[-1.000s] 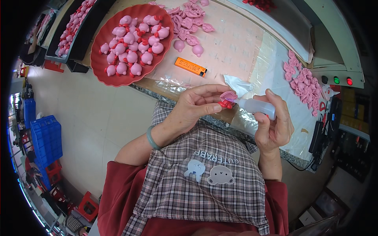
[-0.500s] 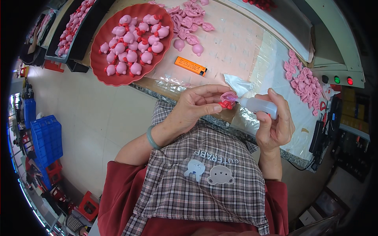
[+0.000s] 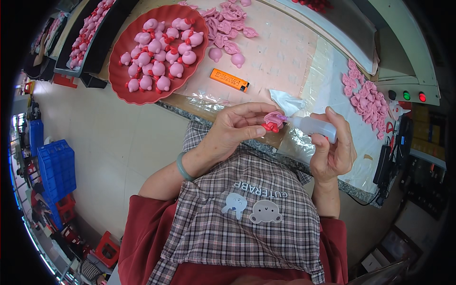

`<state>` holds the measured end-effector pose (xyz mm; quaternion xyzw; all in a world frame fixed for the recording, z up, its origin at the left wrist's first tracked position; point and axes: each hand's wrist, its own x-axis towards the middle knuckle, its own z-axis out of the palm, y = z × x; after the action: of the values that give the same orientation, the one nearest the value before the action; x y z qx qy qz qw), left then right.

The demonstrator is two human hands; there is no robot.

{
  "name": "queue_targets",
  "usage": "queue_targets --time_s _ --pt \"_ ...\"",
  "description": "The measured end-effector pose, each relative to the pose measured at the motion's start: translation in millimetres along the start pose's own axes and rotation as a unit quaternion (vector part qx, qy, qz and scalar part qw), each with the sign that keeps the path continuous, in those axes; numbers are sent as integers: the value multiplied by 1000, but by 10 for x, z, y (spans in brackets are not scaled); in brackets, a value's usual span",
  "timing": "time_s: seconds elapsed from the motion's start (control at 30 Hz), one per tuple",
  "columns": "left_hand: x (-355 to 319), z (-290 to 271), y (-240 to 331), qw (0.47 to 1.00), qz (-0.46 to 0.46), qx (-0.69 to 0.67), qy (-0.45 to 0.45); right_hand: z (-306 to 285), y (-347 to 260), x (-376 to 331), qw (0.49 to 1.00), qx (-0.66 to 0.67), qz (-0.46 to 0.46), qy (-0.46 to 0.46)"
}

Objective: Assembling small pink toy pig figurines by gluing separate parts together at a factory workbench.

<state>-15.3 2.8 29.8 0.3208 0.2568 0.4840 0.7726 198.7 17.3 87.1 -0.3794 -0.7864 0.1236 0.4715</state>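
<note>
My left hand [image 3: 232,124] is closed on a small hollow pink piece [image 3: 272,118] with red parts [image 3: 270,128] at its near side. A translucent white squeeze bottle [image 3: 314,129] lies in the grip of my right hand [image 3: 336,147], between thumb and fingers. The bottle's thin purple nozzle tip [image 3: 283,118] points left and meets the rim of the pink piece; whether liquid comes out is too small to tell. Beyond my hands a crumpled white tissue [image 3: 287,102] rests on the table, and an orange lighter [image 3: 229,79] lies farther left.
A red scalloped tray [image 3: 118,80] holds several pink balls with red parts. Loose pink pieces [image 3: 225,23] lie beside it, and another pile [image 3: 368,104] sits at the right. A black bin [image 3: 97,50] stands far left. The table's stone edge [image 3: 299,164] runs just beyond my apron.
The pink piece has turned slightly in my left fingers, showing more of its side. The bottle has shifted a little, with its tip still at the rim.
</note>
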Motion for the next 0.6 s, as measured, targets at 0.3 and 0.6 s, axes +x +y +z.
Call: queue_targets --time_s 0.3,0.6 --pt "1 4 8 1000 6 -6 -5 10 4 -13 1000 -9 6 13" --pt "-7 -7 1 1000 3 -11 1 0 30 -41 999 -32 -6 14"
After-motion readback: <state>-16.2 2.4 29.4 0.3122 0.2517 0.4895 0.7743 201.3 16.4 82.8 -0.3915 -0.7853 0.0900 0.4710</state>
